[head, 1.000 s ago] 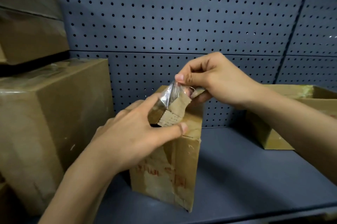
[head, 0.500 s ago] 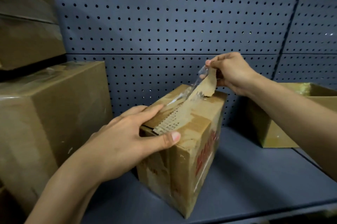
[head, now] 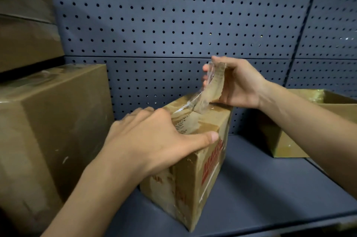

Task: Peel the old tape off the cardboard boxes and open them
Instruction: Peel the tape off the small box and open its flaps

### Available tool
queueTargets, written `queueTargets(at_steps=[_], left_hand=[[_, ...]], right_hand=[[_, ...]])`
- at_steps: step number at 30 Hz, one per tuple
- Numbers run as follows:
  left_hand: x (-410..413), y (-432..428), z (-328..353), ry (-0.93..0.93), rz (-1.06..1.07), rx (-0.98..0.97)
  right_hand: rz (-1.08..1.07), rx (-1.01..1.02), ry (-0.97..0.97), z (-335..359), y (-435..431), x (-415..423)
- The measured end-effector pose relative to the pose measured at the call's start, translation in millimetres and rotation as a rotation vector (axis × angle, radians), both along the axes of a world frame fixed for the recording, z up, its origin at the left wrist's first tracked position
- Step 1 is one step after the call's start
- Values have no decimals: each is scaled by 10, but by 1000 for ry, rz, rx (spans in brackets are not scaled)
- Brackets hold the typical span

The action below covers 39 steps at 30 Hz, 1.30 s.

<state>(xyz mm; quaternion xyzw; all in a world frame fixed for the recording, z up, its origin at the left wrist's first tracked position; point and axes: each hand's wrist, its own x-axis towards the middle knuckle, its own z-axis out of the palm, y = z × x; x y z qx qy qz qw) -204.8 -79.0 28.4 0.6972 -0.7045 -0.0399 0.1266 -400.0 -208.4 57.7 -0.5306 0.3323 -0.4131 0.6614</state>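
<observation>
A dark blue perforated metal back wall (head: 173,24) rises behind a dark blue shelf (head: 260,188). A big brown cardboard box (head: 48,130) stands at the left, and an open-topped cardboard box (head: 286,148) sits at the right. Between them on the shelf stands the small brown cardboard box with red print (head: 202,178). The left hand (head: 154,140) presses flat on its top, fingers straight. The right hand (head: 237,84) pinches the clear strip of old tape (head: 210,90), raised above the lid, its lower end stuck there.
</observation>
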Motion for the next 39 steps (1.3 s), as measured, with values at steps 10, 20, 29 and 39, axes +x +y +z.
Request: queueTargets(at_steps=[10, 20, 29, 39], left_hand=[[23, -97, -36, 6, -81, 68], [196, -172, -43, 94, -101, 54], [551, -242, -100, 65, -151, 63], [382, -204, 34, -76, -136, 228]], right_hand=[[-21, -706, 1054, -20, 102, -16], [-74, -875, 1241, 156, 2, -111], [-288, -555, 869, -30, -89, -488], [-111, -244, 296, -218, 8, -251]])
